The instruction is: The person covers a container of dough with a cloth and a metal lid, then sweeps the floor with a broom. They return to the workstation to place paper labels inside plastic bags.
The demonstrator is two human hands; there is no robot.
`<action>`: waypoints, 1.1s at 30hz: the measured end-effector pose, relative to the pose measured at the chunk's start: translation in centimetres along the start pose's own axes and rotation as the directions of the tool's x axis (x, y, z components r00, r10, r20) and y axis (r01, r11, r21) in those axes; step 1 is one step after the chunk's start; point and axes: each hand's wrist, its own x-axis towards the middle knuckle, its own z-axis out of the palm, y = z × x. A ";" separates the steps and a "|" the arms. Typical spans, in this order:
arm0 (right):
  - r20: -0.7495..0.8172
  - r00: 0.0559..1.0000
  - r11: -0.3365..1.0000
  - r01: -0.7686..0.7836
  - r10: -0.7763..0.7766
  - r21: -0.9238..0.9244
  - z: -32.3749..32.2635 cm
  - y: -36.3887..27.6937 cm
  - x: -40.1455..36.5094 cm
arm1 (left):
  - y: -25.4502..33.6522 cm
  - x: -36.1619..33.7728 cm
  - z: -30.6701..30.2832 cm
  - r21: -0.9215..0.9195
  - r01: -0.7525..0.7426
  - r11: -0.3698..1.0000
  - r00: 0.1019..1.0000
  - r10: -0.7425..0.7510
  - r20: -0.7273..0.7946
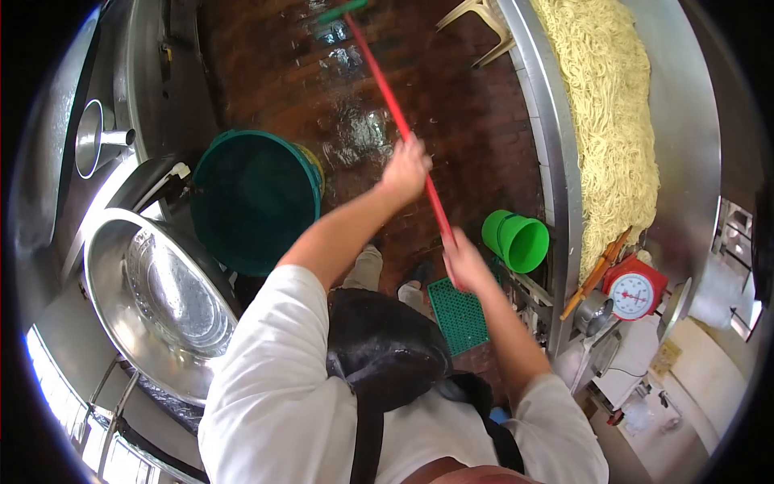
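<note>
A floor squeegee with a long red handle (382,79) and a green head (343,10) slants across the view, its head on the wet floor at the top. My left hand (407,169) is closed around the middle of the handle. Lower down, near the handle's end, my right hand (468,260) grips it too. Both hands are slightly blurred. A bright green bucket (517,241) lies tipped or tilted to the right of my right hand, and a green perforated mat (458,316) is on the floor beneath it.
A large dark green tub (256,202) stands at left, with a wide metal bowl (153,302) nearer me. Along the right runs a metal table (677,121) bearing a heap of noodles (609,137) and a red scale (635,292). A beige plastic chair (488,32) shows its legs.
</note>
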 end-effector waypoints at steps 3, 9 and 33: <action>0.091 0.995 0.995 0.021 -0.030 0.096 -0.2 -9.5 13.5 | -5.3 6.0 -2.0 0.139 0.067 0.988 0.984 -0.042 -0.174; 0.171 0.984 0.991 -0.067 0.046 0.114 0.5 -6.8 18.8 | -5.9 6.1 1.1 0.281 -0.030 0.959 0.998 0.045 -0.047; -0.605 0.778 0.936 -0.320 0.170 -0.148 -2.6 19.8 -16.3 | 25.9 -0.5 5.3 -0.053 -0.611 0.790 0.791 0.606 -0.089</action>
